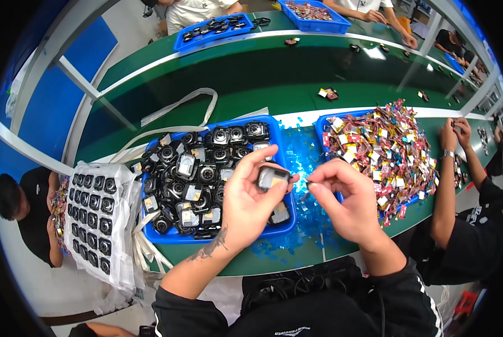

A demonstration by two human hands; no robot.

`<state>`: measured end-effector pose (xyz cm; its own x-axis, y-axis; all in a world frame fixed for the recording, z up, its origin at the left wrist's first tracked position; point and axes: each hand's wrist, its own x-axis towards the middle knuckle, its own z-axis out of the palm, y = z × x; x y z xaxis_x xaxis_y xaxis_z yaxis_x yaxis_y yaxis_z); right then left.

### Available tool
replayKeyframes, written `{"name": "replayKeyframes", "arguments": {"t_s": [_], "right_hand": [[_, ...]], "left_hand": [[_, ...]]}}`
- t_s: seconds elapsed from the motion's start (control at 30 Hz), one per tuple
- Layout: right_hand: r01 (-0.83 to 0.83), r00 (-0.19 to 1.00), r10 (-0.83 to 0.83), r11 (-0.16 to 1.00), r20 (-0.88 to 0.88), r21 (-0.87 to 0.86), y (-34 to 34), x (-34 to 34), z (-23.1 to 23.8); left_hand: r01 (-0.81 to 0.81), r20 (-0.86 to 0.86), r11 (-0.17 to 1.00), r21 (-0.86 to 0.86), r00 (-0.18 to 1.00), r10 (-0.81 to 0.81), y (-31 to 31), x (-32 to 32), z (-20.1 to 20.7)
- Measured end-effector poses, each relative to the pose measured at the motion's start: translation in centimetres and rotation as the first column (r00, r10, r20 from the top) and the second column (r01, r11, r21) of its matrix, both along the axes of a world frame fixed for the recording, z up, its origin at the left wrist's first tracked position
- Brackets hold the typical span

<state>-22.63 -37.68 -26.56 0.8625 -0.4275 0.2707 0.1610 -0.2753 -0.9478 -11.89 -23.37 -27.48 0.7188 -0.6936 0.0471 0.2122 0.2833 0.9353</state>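
Observation:
My left hand [241,205] is closed around a small black square casing [273,177], like a smartwatch body, with a pale, partly tan inner face turned up. Just right of it, my right hand [346,196] has its thumb and index finger pinched together; a tiny dark bit seems to sit at the tips, too small to name. Beneath the left hand is a blue tray [229,238] heaped with black casings [206,173], several showing round dial-like backs. Small bits of shiny blue film [303,222] lie scattered on the green table between the trays.
Right of my hands, a blue tray [321,128] overflows with small red circuit boards [375,151]. A white plastic-wrapped tray [71,216] of casings stands at left. White strapping [206,109] loops behind. Co-workers sit across and on both sides; one's hands [451,135] are near the right tray.

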Motion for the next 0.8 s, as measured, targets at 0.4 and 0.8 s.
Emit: {"name": "replayKeyframes", "arguments": {"t_s": [0.4,0.8], "right_hand": [[-0.208,0.978,0.209,0.975,-0.007,0.078,1.9,-1.2,-0.5],[0.186,0.98,-0.136,0.884,0.146,-0.429,1.8,0.3,1.3]], "left_hand": [[-0.122,-0.236,0.992,-0.012,0.965,0.116,0.2,1.4,-1.4],[0.086,-0.126,0.986,-0.14,0.987,-0.104,0.2,-0.9,-0.7]]}}
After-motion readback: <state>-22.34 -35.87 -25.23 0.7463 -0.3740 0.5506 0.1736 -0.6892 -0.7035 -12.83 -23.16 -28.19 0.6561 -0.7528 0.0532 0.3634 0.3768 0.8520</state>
